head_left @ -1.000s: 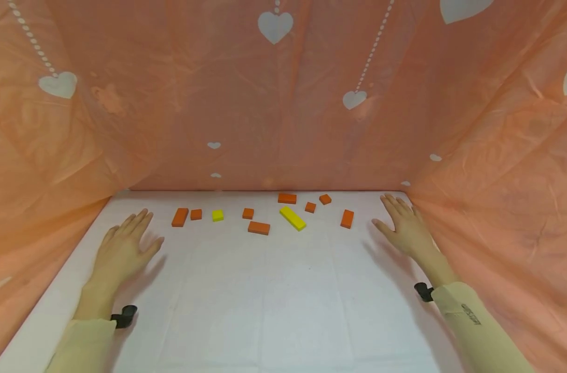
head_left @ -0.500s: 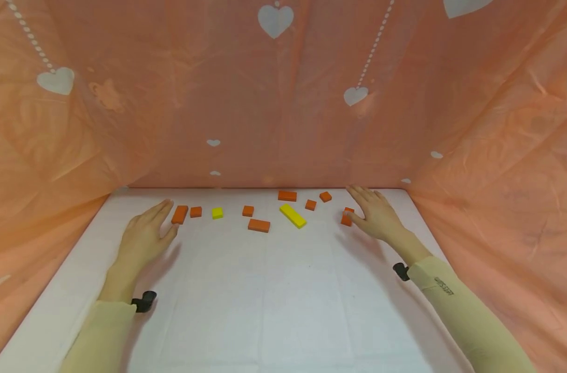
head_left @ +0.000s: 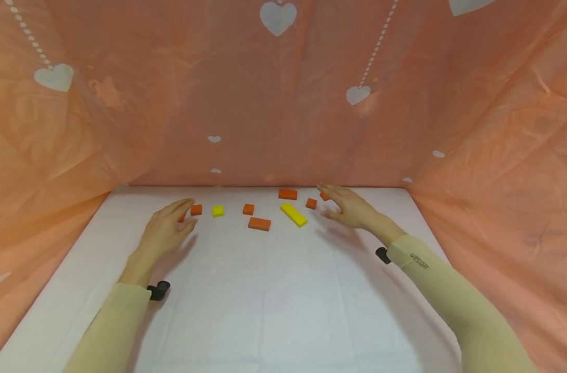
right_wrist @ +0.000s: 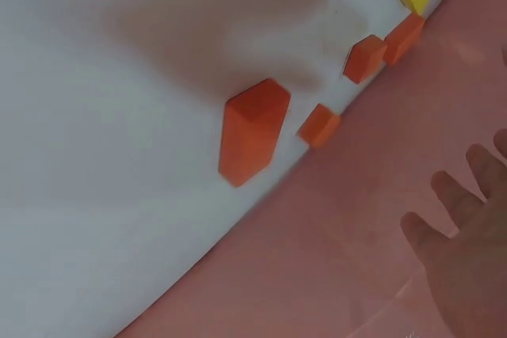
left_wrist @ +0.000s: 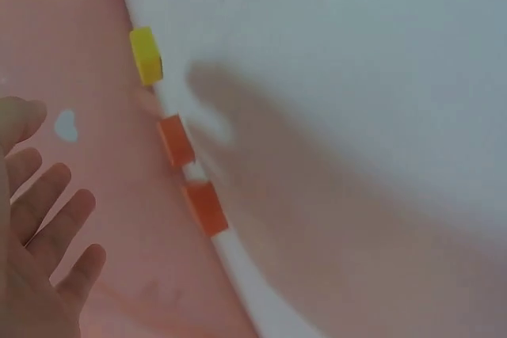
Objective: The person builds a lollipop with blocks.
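While my right grip (head_left: 350, 208) and left grip (head_left: 164, 232) hover spread and empty, long yellow block (head_left: 293, 214) sits on table (head_left: 288, 311) just left of right one, way closer to that side, long axis slanting far-left to near-right.

The head view looks forward and down across the desk (head_left: 283, 311); closer, tilted wrist views share its long yellow block (head_left: 293, 214) (right) and, blurred, probably its small yellow block (head_left: 217, 211) (left).
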Demonstrator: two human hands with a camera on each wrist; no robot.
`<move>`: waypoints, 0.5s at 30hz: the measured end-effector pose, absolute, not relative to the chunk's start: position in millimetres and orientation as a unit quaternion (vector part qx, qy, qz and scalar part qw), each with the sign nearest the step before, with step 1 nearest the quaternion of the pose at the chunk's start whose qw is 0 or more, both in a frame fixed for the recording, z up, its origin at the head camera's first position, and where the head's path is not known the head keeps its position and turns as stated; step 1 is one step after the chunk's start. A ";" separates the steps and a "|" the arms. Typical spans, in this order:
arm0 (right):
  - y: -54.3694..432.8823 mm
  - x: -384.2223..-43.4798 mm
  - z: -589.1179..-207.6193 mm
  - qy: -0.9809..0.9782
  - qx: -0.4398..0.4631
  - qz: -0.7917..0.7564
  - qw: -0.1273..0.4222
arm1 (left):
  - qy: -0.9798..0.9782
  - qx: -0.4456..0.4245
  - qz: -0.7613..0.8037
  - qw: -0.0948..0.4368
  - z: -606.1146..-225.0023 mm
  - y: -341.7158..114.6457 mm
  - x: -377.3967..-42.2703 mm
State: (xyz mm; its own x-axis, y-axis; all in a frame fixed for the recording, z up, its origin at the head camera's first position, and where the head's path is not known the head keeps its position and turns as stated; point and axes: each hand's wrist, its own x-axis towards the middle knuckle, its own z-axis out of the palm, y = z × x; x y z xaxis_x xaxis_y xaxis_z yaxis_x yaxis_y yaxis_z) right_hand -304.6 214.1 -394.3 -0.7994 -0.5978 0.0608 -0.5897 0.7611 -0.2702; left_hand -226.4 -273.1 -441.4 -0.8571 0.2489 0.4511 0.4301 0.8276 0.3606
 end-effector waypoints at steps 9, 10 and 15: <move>191.2 -321.8 -402.6 0.917 -0.365 -0.144 0.072 | -0.939 -0.157 -0.287 0.109 -448.8 -263.6 -244.0; 188.6 -323.2 -403.7 0.915 -0.367 -0.145 0.079 | -0.939 -0.157 -0.289 0.104 -450.6 -262.7 -246.5; 177.1 -330.7 -411.1 0.909 -0.375 -0.150 0.105 | -0.937 -0.170 -0.287 0.105 -457.7 -259.8 -257.1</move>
